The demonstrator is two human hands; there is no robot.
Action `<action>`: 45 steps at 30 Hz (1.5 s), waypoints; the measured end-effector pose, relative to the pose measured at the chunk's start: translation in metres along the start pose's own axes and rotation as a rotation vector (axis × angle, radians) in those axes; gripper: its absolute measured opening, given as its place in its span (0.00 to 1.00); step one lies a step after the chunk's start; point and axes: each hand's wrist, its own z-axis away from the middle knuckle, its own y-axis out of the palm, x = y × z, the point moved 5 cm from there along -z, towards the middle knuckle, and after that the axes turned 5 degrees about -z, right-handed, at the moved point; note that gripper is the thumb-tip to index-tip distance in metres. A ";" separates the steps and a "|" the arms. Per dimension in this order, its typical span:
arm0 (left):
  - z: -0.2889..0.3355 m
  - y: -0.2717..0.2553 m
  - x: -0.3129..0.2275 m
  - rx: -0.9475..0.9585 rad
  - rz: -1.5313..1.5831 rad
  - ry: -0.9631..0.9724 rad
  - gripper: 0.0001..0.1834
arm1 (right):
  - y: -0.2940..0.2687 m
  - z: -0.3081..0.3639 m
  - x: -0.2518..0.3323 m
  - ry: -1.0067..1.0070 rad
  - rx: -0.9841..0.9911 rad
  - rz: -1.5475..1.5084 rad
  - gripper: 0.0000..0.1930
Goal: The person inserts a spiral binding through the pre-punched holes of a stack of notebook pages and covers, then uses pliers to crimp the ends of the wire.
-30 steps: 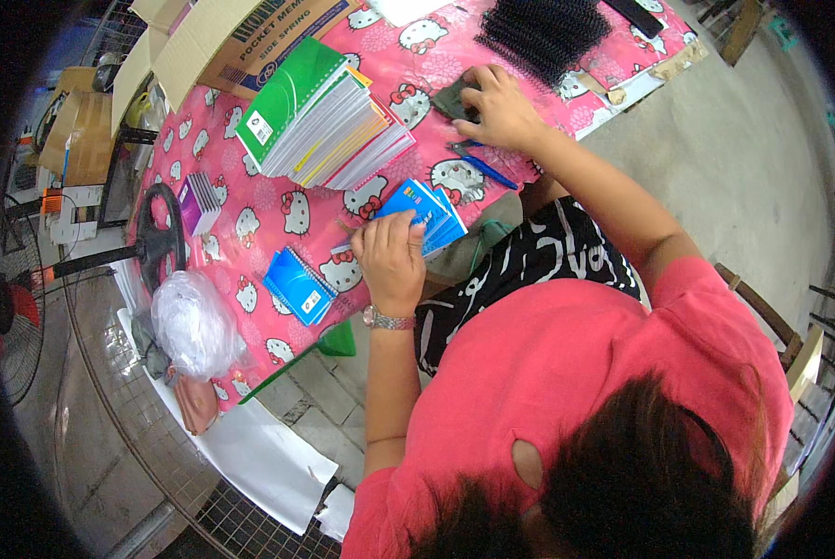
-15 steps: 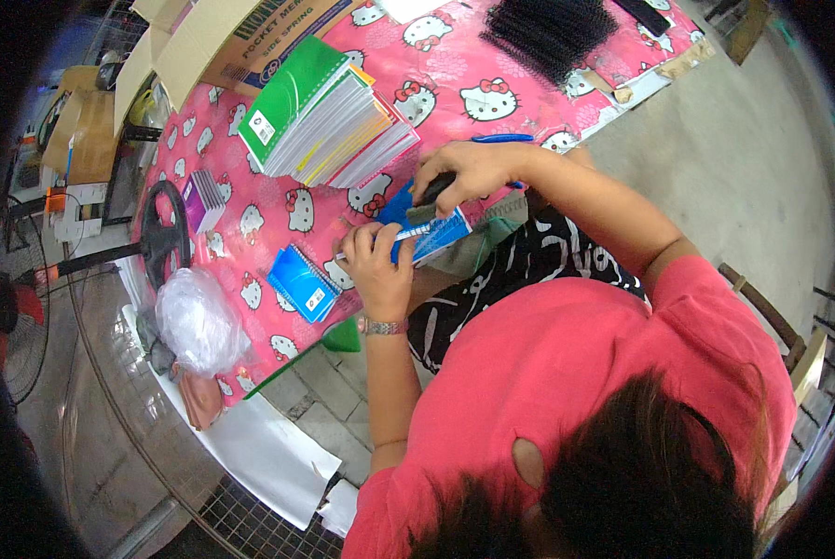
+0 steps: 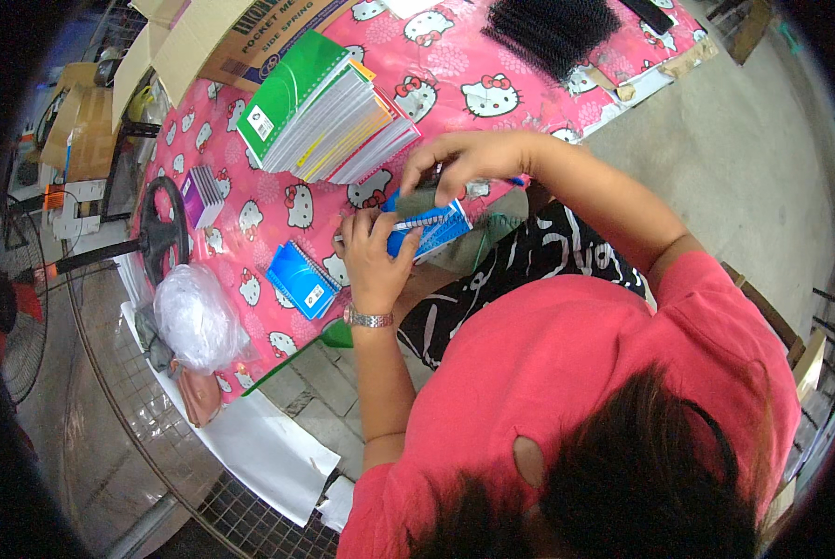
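Note:
At the table's near edge lies a blue notepad [image 3: 447,235] with a white strip of holes along its edge. My left hand [image 3: 377,256] closes round its left end, thumb and fingers on opposite sides. Above the holed edge, my right hand [image 3: 469,166] grips a dark grey-green block [image 3: 421,201] between thumb and fingers; its exact kind is unclear. A dark spring coil [image 3: 499,222] runs along the holed edge and sticks out past the notepad's right end. To the left of my left hand lie small blue spiral notepads [image 3: 304,278], stacked on the table.
A tall row of notebooks with a green cover [image 3: 292,98] stands beyond my hands. Black spring coils [image 3: 553,37] are heaped at the far right, and a cardboard box [image 3: 268,42] at the back. A purple stack [image 3: 203,197], a black wheel [image 3: 164,233] and a plastic bag [image 3: 197,312] line the left.
My right hand has shifted left with the block, which now sits closer to my left hand. My left hand has moved slightly left. The blue pen behind my right wrist is now mostly hidden.

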 end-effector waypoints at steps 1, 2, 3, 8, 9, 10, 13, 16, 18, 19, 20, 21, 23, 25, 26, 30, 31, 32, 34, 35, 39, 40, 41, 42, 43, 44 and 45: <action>0.001 -0.001 -0.001 -0.006 -0.022 0.015 0.15 | 0.002 0.000 0.009 -0.017 0.006 -0.199 0.24; 0.002 0.000 0.001 -0.004 -0.023 0.011 0.15 | 0.003 0.000 0.014 -0.034 0.013 -0.398 0.23; 0.000 0.002 0.001 0.005 0.013 0.009 0.15 | 0.001 -0.001 0.002 -0.032 0.006 -0.395 0.23; -0.004 0.000 -0.002 0.010 0.017 -0.012 0.13 | -0.025 0.005 -0.015 -0.046 -0.593 1.052 0.24; -0.003 0.002 -0.002 -0.005 0.019 -0.024 0.13 | -0.016 0.009 -0.011 -0.117 -0.660 1.122 0.25; -0.001 0.003 -0.001 -0.018 0.019 -0.034 0.12 | -0.004 0.010 -0.001 -0.224 -0.650 1.025 0.22; 0.000 0.002 -0.002 0.002 -0.038 -0.044 0.13 | 0.037 0.003 0.011 -0.133 -0.239 0.854 0.18; -0.001 0.002 -0.002 0.003 -0.035 -0.063 0.13 | 0.049 0.008 0.039 -0.204 -0.375 1.191 0.14; -0.002 0.003 -0.002 0.006 -0.024 -0.069 0.13 | 0.056 0.010 0.046 -0.208 -0.504 1.280 0.09; -0.001 0.004 -0.002 0.011 -0.011 -0.073 0.13 | 0.060 0.010 0.045 -0.209 -0.504 1.280 0.09; -0.001 0.004 -0.002 0.011 -0.012 -0.073 0.13 | 0.060 0.010 0.043 -0.171 -0.542 1.263 0.09; 0.000 0.004 -0.002 0.001 -0.022 -0.072 0.13 | 0.059 0.012 0.041 -0.131 -0.578 1.247 0.08; 0.001 0.004 -0.003 -0.010 -0.031 -0.070 0.13 | 0.062 0.012 0.039 -0.115 -0.517 1.237 0.09; -0.001 0.004 -0.004 0.008 -0.053 -0.081 0.13 | 0.063 0.011 0.039 -0.101 -0.459 1.227 0.09; -0.001 0.004 -0.004 0.007 -0.052 -0.079 0.13 | 0.063 0.011 0.043 -0.123 -0.499 1.257 0.09; 0.001 0.005 -0.002 -0.017 -0.043 -0.062 0.13 | 0.066 0.009 0.047 -0.117 -0.581 1.286 0.08; 0.002 0.005 -0.002 -0.030 -0.026 -0.051 0.14 | 0.066 0.009 0.046 -0.116 -0.580 1.286 0.08; 0.001 0.005 -0.003 -0.030 -0.025 -0.051 0.14 | 0.066 0.010 0.046 -0.142 -0.598 1.265 0.07; 0.000 0.005 -0.003 -0.021 -0.018 -0.070 0.13 | 0.065 0.012 0.044 -0.167 -0.618 1.242 0.07; 0.001 0.006 -0.003 -0.020 -0.018 -0.070 0.13 | 0.066 0.012 0.044 -0.201 -0.622 1.215 0.06; 0.002 0.005 -0.004 -0.007 -0.056 -0.060 0.13 | 0.068 0.013 0.041 -0.276 -0.530 1.173 0.08; 0.003 0.004 -0.005 -0.013 -0.074 -0.049 0.14 | 0.067 0.013 0.043 -0.278 -0.530 1.171 0.08; 0.005 0.003 -0.004 -0.013 -0.076 -0.050 0.14 | 0.065 0.010 0.039 -0.188 -0.448 1.105 0.11; 0.007 0.002 -0.003 -0.002 -0.052 -0.052 0.14 | 0.063 0.007 0.037 -0.100 -0.365 1.038 0.13; 0.008 0.002 -0.002 0.012 -0.027 -0.054 0.14 | 0.052 0.006 0.036 -0.101 -0.364 1.037 0.13; 0.008 0.003 -0.001 0.012 -0.028 -0.056 0.14 | 0.027 0.004 0.026 -0.010 -0.373 0.805 0.17; 0.011 0.002 0.001 -0.034 0.004 -0.075 0.14 | 0.006 0.002 0.014 0.075 -0.372 0.570 0.20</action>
